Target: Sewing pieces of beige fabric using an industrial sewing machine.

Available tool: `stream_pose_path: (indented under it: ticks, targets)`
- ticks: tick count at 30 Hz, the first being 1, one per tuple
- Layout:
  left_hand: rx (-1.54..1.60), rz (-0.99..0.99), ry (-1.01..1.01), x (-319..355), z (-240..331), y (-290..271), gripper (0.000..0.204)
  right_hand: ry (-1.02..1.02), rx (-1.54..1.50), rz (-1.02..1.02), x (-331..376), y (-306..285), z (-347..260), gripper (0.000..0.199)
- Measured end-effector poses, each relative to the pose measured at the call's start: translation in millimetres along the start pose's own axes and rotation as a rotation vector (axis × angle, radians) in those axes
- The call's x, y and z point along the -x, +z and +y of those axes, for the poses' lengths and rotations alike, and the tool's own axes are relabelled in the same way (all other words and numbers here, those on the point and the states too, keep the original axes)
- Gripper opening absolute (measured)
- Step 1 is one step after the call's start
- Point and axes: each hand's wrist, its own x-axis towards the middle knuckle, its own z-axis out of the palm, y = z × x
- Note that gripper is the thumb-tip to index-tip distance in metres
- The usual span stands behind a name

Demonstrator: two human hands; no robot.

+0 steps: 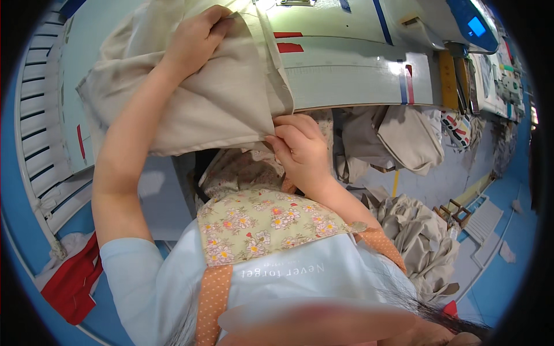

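Note:
A large piece of beige fabric (225, 98) lies over the left part of the sewing table (358, 75) and hangs past its front edge. My left hand (199, 40) is closed on the fabric near its far edge, the fingers pinching it close to the lit sewing area. At the near right corner of the cloth, my right hand (303, 151) pinches the hem between thumb and fingers. Between the two hands the cloth is fairly smooth, with a folded seam edge along its right side. To the left it bunches into loose folds.
A sewing machine (444, 23) with a small lit screen stands at the far right. Beige garment pieces (410, 138) hang below the table edge, and a heap of beige cloth (424, 242) lies to my right. A white slatted rack (34, 127) and red cloth (72, 282) are at left.

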Motion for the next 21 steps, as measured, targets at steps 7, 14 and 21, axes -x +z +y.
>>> stream_pose_path:
  ticks: [7,14,21]
  targets:
    - [-0.041,0.059,0.037,-16,33,-24,0.025,-0.097,-0.048,-0.151,-6,-7,2,0.019]
    - [0.064,-0.006,-0.013,-22,53,-12,0.027,0.353,-0.447,-0.238,6,-7,-9,0.018]
    - [0.044,0.017,-0.006,-8,-16,2,0.024,0.361,-0.437,-0.171,17,9,9,0.016]
